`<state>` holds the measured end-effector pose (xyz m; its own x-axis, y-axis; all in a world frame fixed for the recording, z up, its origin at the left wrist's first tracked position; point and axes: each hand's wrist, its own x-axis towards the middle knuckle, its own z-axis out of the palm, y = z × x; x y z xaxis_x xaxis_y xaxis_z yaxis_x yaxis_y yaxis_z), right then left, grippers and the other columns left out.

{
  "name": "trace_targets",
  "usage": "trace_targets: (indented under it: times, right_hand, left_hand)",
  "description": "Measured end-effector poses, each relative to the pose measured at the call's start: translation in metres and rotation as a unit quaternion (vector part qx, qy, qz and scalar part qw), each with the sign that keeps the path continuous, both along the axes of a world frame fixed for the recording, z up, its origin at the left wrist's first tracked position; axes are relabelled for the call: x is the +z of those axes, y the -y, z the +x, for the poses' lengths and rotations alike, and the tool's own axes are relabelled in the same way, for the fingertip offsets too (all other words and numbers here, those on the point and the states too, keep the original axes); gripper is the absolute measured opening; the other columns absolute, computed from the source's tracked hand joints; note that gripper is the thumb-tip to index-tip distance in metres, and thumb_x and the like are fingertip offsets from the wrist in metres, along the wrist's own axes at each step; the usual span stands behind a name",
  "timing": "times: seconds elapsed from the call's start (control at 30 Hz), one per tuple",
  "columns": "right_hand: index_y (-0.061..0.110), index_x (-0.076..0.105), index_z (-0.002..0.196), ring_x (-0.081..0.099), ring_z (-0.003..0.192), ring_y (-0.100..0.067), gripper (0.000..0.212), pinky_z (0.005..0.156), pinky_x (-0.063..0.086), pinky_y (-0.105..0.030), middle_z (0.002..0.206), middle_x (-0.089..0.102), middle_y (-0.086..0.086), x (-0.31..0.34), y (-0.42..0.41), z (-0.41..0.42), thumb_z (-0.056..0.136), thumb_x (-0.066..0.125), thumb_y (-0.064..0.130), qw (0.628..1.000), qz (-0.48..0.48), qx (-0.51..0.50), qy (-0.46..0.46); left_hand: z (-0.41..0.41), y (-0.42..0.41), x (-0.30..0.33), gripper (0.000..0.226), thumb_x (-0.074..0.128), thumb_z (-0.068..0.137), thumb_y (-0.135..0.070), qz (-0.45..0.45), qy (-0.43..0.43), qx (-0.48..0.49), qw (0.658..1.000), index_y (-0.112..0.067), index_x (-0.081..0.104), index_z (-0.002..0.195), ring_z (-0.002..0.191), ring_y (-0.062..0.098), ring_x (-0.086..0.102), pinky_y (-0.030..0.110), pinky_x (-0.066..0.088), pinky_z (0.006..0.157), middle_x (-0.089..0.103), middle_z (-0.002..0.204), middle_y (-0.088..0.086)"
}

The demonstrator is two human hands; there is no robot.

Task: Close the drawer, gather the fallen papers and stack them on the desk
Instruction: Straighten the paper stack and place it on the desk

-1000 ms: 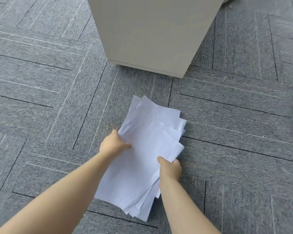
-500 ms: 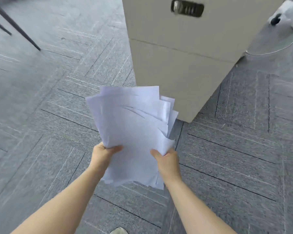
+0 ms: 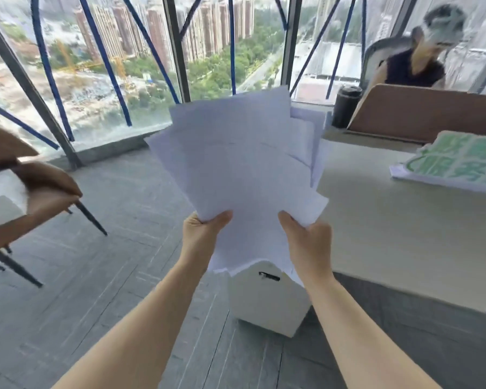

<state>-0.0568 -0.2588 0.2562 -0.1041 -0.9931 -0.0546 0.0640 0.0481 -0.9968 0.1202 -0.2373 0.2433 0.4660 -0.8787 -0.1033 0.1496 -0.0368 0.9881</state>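
Left hand (image 3: 205,234) and right hand (image 3: 306,237) both pinching loose papers (image 3: 244,175) at near edge, sheets fanning upward in air. Desk (image 3: 390,234) lying right of papers; right hand nearer.

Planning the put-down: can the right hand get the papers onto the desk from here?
Probably yes. The right hand and left hand hold the papers beside the desk, whose near surface looks bare.

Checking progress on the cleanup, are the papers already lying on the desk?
No, both the left hand and right hand hold the papers up in the air.
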Motion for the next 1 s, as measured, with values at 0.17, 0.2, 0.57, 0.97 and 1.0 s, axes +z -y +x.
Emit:
trace_targets:
  times: [0.17,0.2,0.57,0.97,1.0]
  right_hand:
    - [0.008,0.07,0.081,0.059,0.069,-0.011,0.007,0.063,0.046,-0.028,0.074,0.067,0.004,0.065,0.063,-0.049,0.081,0.068,0.015,0.995,-0.092,-0.047,0.005]
    - [0.014,0.071,0.077,0.059,0.068,-0.008,0.005,0.063,0.047,-0.025,0.072,0.067,0.008,0.067,0.078,-0.061,0.081,0.068,0.013,0.993,-0.102,-0.055,0.005]
    - [0.0,0.074,0.082,0.062,0.061,-0.011,0.009,0.054,0.048,-0.022,0.07,0.07,-0.004,-0.072,0.223,-0.175,0.078,0.079,0.007,0.999,0.027,0.036,0.009]
    - [-0.004,0.068,0.08,0.06,0.071,-0.021,0.032,0.064,0.044,-0.036,0.072,0.068,-0.014,-0.1,0.28,-0.18,0.067,0.072,0.025,0.978,0.17,0.114,-0.037]
    - [-0.004,0.065,0.079,0.054,0.068,-0.02,0.032,0.063,0.039,-0.034,0.068,0.063,-0.01,-0.098,0.285,-0.178,0.067,0.069,0.026,0.979,0.162,0.114,-0.057]
  left_hand:
    - [-0.049,0.084,0.064,0.012,0.077,0.076,-0.012,-0.059,-0.004,-0.035,0.998,-0.006,0.072,0.085,0.052,0.002,0.064,0.014,0.05,0.05,0.069,0.066,-0.006]
    - [-0.06,0.101,0.066,0.008,0.077,0.076,-0.011,-0.067,-0.002,-0.035,0.997,-0.009,0.069,0.08,0.046,0.0,0.059,0.012,0.046,0.045,0.066,0.058,-0.011]
    - [-0.128,0.22,-0.054,0.05,0.08,0.063,-0.016,0.057,0.021,-0.045,0.997,-0.01,0.065,0.11,0.095,0.026,0.071,0.036,0.057,0.077,0.075,0.104,0.012]
    - [-0.149,0.267,-0.073,0.033,0.071,0.063,-0.011,0.164,0.02,-0.057,0.985,-0.004,0.069,0.095,0.08,0.021,0.061,0.034,0.047,0.074,0.07,0.085,0.006]
    - [-0.148,0.273,-0.073,0.031,0.071,0.063,-0.011,0.168,0.024,-0.049,0.984,0.0,0.068,0.092,0.079,0.021,0.058,0.035,0.044,0.073,0.068,0.082,0.008]
